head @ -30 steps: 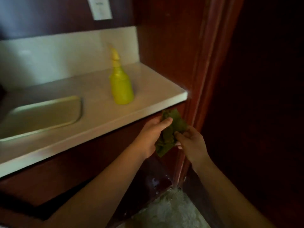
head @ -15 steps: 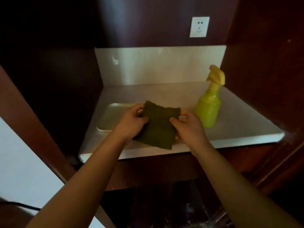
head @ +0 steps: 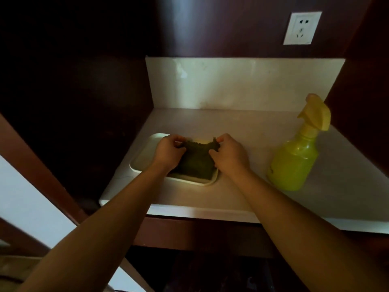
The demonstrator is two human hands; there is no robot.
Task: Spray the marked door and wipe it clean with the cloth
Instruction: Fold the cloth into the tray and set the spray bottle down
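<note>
Dim, yellowish light overall. The pale desk (head: 242,127) and the backsplash (head: 242,83) catch the most light, with a soft glare patch on the backsplash's left part. The dark wood panels (head: 73,70) around sink into near-black. Straight edges bow toward the corners from wide-angle distortion; detail is soft throughout.

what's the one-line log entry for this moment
left hand: grips cloth | right hand: grips cloth | cloth: over tray | sprayer: upright on counter, untouched

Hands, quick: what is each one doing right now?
Left hand: closed, pinching the green cloth's left corner over the tray.
Right hand: closed, pinching its right corner.
</note>
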